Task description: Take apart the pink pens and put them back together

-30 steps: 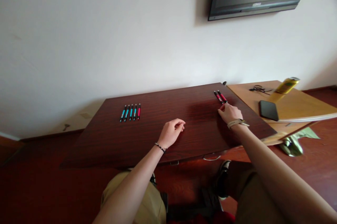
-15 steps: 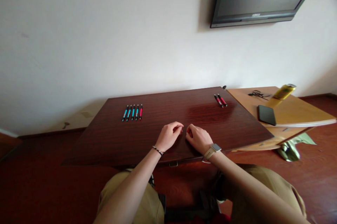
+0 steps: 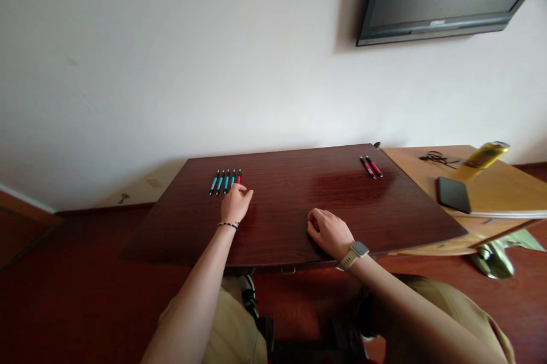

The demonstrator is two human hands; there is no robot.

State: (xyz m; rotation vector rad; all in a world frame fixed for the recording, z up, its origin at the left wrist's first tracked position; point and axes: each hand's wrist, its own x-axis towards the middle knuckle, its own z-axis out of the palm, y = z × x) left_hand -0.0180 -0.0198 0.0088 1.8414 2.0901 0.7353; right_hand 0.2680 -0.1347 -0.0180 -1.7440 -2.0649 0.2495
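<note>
While the left hand reaches to the row of pens at centre left of the frame, fingers curled loosely over the red end pen (grip not clear), the right hand rests half-closed and empty on the dark table at centre.

The person's left hand is stretched forward on a nearly straight bare arm, knuckles up, fingers curled downward, with a thin beaded bracelet at the wrist. The right hand sits nearer the body, palm down, fingers loosely bent inward, a pale-strapped wristwatch on its wrist, forearm angled back toward the right knee.
</note>
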